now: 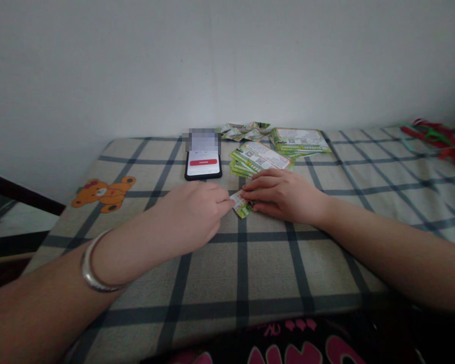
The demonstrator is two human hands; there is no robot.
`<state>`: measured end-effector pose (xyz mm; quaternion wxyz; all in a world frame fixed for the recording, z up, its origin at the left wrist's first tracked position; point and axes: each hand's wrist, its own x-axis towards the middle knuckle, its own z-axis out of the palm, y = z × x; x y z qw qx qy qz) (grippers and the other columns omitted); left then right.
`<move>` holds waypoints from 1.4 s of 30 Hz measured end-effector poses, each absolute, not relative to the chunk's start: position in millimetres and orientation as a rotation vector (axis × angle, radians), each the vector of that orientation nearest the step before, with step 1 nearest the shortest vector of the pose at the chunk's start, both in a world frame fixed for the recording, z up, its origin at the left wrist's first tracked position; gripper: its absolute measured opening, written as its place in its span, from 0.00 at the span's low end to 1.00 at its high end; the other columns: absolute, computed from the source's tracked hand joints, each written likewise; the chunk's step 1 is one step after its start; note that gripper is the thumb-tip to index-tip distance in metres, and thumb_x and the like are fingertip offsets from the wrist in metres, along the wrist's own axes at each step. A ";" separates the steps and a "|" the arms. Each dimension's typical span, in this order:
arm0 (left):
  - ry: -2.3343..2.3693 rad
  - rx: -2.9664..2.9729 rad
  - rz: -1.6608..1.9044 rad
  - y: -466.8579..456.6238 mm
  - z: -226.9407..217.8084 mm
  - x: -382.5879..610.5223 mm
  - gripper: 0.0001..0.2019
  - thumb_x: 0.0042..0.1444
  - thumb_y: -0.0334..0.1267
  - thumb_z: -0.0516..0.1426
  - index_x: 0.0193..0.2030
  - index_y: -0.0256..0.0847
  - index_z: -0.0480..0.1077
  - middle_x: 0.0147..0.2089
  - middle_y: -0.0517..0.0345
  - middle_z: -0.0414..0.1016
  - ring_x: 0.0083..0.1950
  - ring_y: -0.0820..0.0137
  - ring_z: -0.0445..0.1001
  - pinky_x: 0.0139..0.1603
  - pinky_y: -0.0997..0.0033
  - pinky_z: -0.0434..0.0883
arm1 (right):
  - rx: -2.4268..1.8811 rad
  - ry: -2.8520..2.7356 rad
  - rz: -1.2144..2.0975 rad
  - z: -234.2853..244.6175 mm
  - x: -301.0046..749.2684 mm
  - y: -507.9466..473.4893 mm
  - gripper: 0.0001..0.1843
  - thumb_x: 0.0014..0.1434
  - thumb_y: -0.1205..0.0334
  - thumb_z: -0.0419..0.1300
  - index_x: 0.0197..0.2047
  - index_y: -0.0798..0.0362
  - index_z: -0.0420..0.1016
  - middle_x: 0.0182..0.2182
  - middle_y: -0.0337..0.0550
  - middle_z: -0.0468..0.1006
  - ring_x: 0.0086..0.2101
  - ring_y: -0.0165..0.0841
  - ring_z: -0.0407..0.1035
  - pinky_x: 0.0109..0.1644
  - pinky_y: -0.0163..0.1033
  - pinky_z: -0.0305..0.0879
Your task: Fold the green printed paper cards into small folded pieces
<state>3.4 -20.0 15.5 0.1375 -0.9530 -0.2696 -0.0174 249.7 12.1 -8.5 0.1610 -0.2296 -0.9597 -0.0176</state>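
A small green and white paper card (241,206) lies on the checked cloth between my two hands. My left hand (191,217) is curled, its fingertips pinching the card's left edge; a silver bangle (93,270) sits on that wrist. My right hand (284,195) lies over the card's right part with fingers held together and pressed down on it. Just beyond my hands lies a fanned pile of the same green cards (260,157). A neater stack (299,140) sits behind it.
A phone (203,162) with a lit screen lies face up behind my left hand. Crumpled green wrappers (246,130) rest by the wall. A teddy bear print (104,192) marks the cloth at left. Red and green ribbons (438,139) lie far right.
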 end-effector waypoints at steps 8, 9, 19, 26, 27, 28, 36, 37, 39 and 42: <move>-0.842 -2.716 -0.003 -23.2 14.7 8.6 0.18 0.59 0.30 0.50 0.54 0.38 0.71 0.43 0.50 0.76 0.43 0.59 0.74 0.42 0.57 0.72 | -0.633 -2.775 -0.101 -4.3 252.0 11.2 0.17 0.66 0.60 0.54 0.55 0.54 0.75 0.53 0.44 0.78 0.54 0.38 0.68 0.59 0.47 0.66; -0.842 -2.707 0.005 -23.8 14.5 9.0 0.19 0.59 0.30 0.50 0.56 0.39 0.70 0.43 0.50 0.76 0.43 0.59 0.74 0.42 0.58 0.72 | -0.614 -2.790 -0.119 -3.4 252.4 11.3 0.17 0.66 0.60 0.54 0.55 0.54 0.75 0.53 0.44 0.77 0.54 0.38 0.68 0.59 0.47 0.66; -0.878 -2.739 0.095 -25.9 19.2 3.8 0.23 0.59 0.31 0.51 0.62 0.48 0.65 0.45 0.52 0.74 0.42 0.62 0.73 0.41 0.61 0.70 | -0.500 -2.808 -0.256 1.2 253.6 5.7 0.13 0.66 0.64 0.53 0.45 0.56 0.79 0.46 0.45 0.80 0.48 0.37 0.73 0.53 0.44 0.70; -0.877 -2.697 0.103 -27.7 18.3 6.4 0.21 0.57 0.30 0.52 0.57 0.47 0.70 0.43 0.50 0.72 0.44 0.60 0.72 0.43 0.60 0.70 | -0.546 -2.845 -0.272 5.2 251.7 2.0 0.14 0.66 0.65 0.52 0.41 0.57 0.79 0.40 0.47 0.81 0.45 0.38 0.73 0.47 0.43 0.70; -0.879 -2.698 0.089 -27.5 17.7 6.6 0.21 0.57 0.30 0.53 0.56 0.47 0.70 0.43 0.50 0.72 0.44 0.60 0.71 0.44 0.59 0.70 | -0.559 -2.848 -0.279 5.5 251.3 0.8 0.14 0.66 0.64 0.52 0.41 0.57 0.79 0.40 0.47 0.81 0.44 0.37 0.73 0.45 0.42 0.70; -0.880 -2.703 0.075 -27.0 17.3 6.6 0.20 0.57 0.30 0.53 0.56 0.47 0.70 0.43 0.50 0.72 0.44 0.60 0.71 0.45 0.59 0.70 | -0.576 -2.849 -0.294 5.5 251.1 -0.7 0.13 0.66 0.64 0.52 0.42 0.56 0.79 0.39 0.47 0.81 0.42 0.37 0.73 0.43 0.42 0.69; -0.874 -2.744 0.034 -22.5 16.2 6.0 0.14 0.59 0.32 0.53 0.50 0.44 0.73 0.41 0.50 0.71 0.41 0.61 0.71 0.40 0.60 0.70 | -0.613 -2.870 -0.444 3.1 248.3 -10.1 0.11 0.66 0.64 0.53 0.44 0.54 0.76 0.39 0.44 0.79 0.37 0.34 0.71 0.36 0.39 0.64; -0.856 -2.744 0.037 -22.1 15.6 6.0 0.13 0.59 0.32 0.53 0.49 0.43 0.73 0.41 0.50 0.71 0.41 0.61 0.71 0.41 0.60 0.70 | -0.623 -2.881 -0.438 4.1 247.2 -10.6 0.11 0.66 0.64 0.53 0.42 0.54 0.77 0.37 0.44 0.79 0.36 0.34 0.71 0.35 0.39 0.64; -0.831 -2.738 0.035 -21.8 14.0 5.9 0.13 0.59 0.32 0.52 0.49 0.41 0.72 0.41 0.50 0.71 0.42 0.60 0.71 0.42 0.59 0.70 | -0.652 -2.899 -0.407 6.4 245.4 -10.9 0.10 0.65 0.65 0.54 0.37 0.54 0.77 0.34 0.43 0.79 0.34 0.33 0.70 0.34 0.38 0.64; -0.846 -2.726 0.013 -21.7 12.7 5.9 0.13 0.59 0.32 0.52 0.48 0.41 0.73 0.40 0.50 0.71 0.42 0.60 0.71 0.42 0.59 0.70 | -0.663 -2.887 -0.294 7.2 244.4 -10.1 0.11 0.65 0.65 0.53 0.37 0.54 0.77 0.37 0.44 0.80 0.40 0.35 0.73 0.40 0.39 0.68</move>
